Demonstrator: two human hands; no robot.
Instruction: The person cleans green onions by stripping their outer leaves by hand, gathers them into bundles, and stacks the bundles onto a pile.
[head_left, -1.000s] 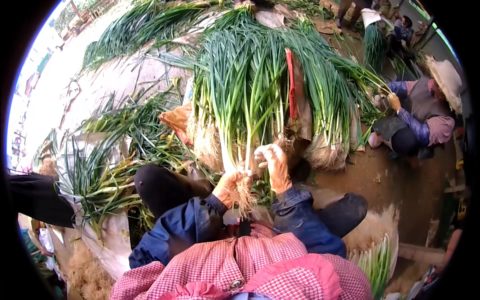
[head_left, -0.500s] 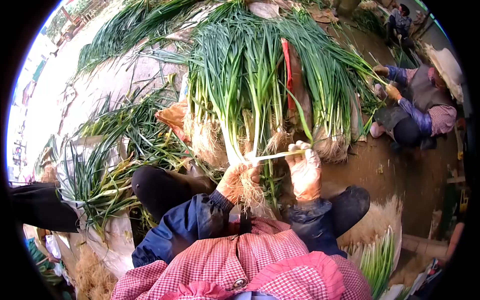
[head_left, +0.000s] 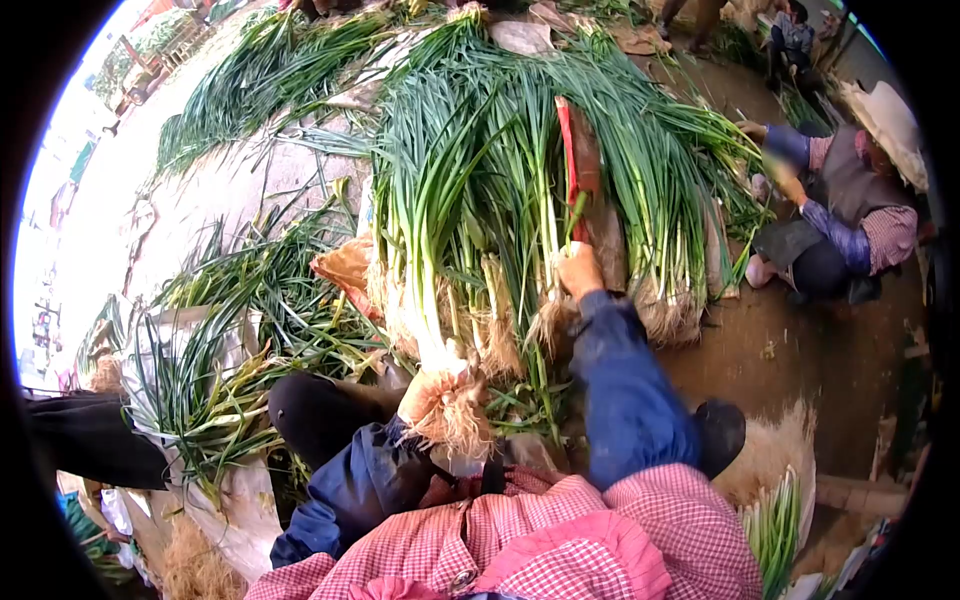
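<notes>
My left hand [head_left: 437,398] is closed around the root end of a few green onions [head_left: 428,310]. Their white stems rise from my fist and the leaves lean forward over the heap. Tangled pale roots [head_left: 462,420] hang beside my fingers. My right hand [head_left: 579,270] is stretched forward over the heap, by a red strip [head_left: 571,150]. Its fingers are curled, and a short green onion leaf [head_left: 577,212] sticks up from them; the fingertips are partly hidden. Under both hands spreads a big heap of green onions [head_left: 510,90], roots towards me.
Loose leaves [head_left: 270,270] lie piled on the left. Trimmed onions [head_left: 775,530] with roots lie on a sheet at lower right. A co-worker [head_left: 850,210] bends over the heap on the right; another person [head_left: 790,45] sits farther back. Brown ground [head_left: 780,360] shows between.
My right hand has gone forward and left from beside the left hand to the heap, after drawing a leaf sideways from the stems. My left hand has come slightly closer, still gripping the onions.
</notes>
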